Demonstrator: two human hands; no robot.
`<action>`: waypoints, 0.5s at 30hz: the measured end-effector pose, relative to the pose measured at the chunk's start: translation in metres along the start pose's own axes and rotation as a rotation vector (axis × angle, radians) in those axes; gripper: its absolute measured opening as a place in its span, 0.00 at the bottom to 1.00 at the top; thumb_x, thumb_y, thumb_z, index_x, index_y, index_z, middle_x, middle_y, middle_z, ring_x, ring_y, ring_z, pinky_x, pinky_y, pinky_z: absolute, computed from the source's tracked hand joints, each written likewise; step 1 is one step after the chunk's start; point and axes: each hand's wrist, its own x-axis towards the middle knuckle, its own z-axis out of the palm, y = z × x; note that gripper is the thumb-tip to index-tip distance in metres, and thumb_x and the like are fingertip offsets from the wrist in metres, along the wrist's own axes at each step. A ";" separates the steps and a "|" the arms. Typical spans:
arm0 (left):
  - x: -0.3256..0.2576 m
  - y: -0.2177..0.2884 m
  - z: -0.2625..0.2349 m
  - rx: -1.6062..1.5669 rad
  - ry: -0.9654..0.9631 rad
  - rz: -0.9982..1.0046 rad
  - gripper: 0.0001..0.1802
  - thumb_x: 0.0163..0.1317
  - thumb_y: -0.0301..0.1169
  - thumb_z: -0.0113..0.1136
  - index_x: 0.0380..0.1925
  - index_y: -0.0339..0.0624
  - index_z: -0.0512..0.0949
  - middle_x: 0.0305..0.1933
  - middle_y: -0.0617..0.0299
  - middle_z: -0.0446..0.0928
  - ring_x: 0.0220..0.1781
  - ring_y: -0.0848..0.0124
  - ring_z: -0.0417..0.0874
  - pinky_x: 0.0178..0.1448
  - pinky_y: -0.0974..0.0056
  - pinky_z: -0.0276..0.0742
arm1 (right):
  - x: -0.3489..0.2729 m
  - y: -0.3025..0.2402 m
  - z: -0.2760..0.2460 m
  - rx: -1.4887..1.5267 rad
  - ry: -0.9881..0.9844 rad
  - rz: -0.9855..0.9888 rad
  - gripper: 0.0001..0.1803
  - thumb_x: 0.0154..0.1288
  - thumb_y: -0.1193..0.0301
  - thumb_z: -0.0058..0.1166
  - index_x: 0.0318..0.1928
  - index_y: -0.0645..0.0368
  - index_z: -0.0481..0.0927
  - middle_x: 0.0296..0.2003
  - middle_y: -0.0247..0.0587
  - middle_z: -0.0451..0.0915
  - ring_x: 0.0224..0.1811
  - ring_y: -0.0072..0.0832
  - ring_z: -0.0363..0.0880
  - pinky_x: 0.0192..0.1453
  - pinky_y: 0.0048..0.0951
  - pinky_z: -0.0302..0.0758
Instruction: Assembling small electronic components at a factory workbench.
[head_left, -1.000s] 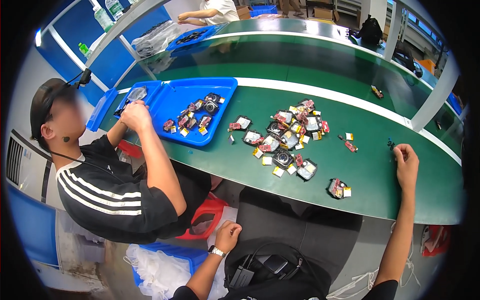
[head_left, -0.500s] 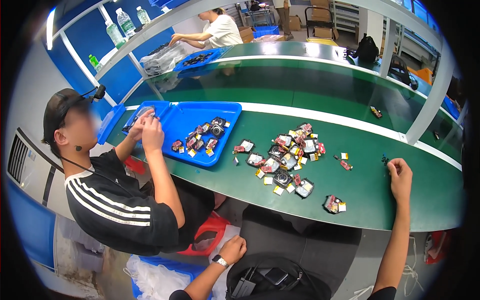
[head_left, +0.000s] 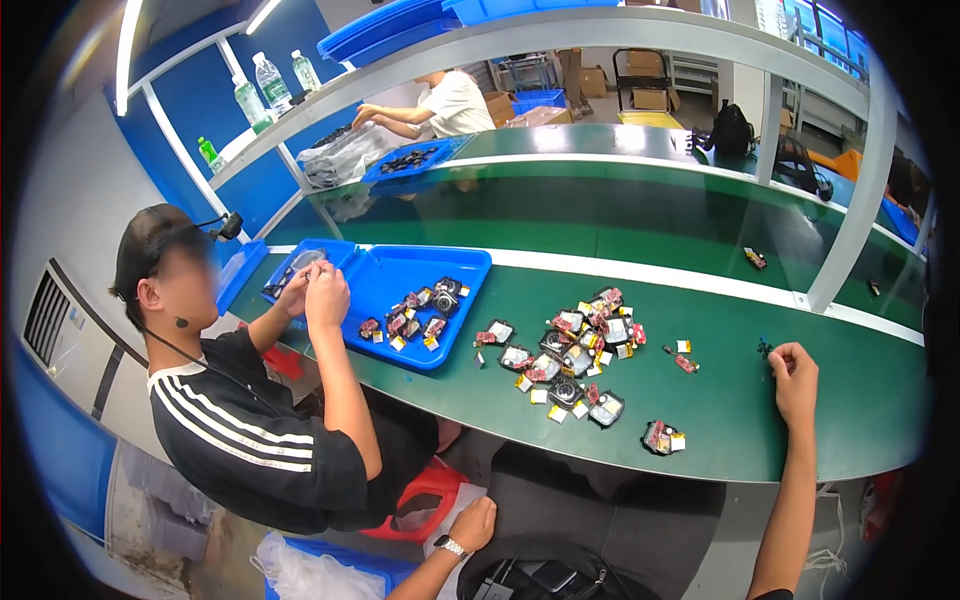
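Observation:
My right hand (head_left: 795,378) is over the right part of the green worktop, its fingers closed in a pinch. Small dark pieces (head_left: 765,350) lie right beside its fingertips; whether any are between them is hidden. Below the table's front edge, my left hand (head_left: 474,524) is loosely curled with nothing visible in it, a metal-banded watch (head_left: 449,546) on its wrist. Mid-table sits a heap of opened watch-like modules (head_left: 575,352) with red circuit boards and yellow-white battery packs. One such module (head_left: 662,437) lies apart near the front edge, and a loose board with battery (head_left: 683,358) lies farther right.
A co-worker (head_left: 250,420) on the left handles something small above a blue tray (head_left: 400,262) holding more modules. Overhead runs a white shelf frame (head_left: 560,50). A black bag (head_left: 540,572) is below my table edge. Across the bench, another person (head_left: 455,105) works beside a blue tray (head_left: 405,165).
The view has tilted upward, so the table and people appear lower. My right hand stays beside the dark pieces, and my left hand stays curled below the table edge.

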 end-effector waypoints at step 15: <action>0.042 0.080 -0.084 -0.215 0.615 0.211 0.16 0.63 0.28 0.69 0.20 0.37 0.75 0.20 0.56 0.71 0.19 0.61 0.71 0.24 0.59 0.64 | 0.001 0.002 -0.002 0.007 -0.012 -0.036 0.03 0.67 0.79 0.58 0.34 0.65 0.79 0.25 0.29 0.76 0.26 0.16 0.72 0.33 0.21 0.71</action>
